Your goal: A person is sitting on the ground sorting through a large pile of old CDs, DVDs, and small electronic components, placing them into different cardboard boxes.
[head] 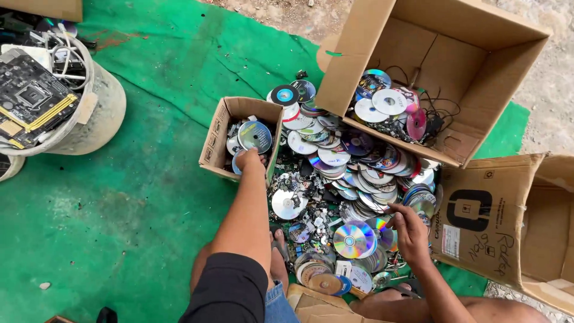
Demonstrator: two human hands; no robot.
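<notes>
Discs (353, 173) lie in a big pile; my left hand (250, 160) drops 1 into the small box (216, 140), fingers curled; my right hand (409, 230) pinches another; next needs a firm grip

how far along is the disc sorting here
Done: a few discs already lie in the small cardboard box. In hand: the left hand is at that box's rim over the discs, and the right hand reaches into the pile of discs on the green mat. Left: most of the pile, plus discs in the big tipped box.
</notes>
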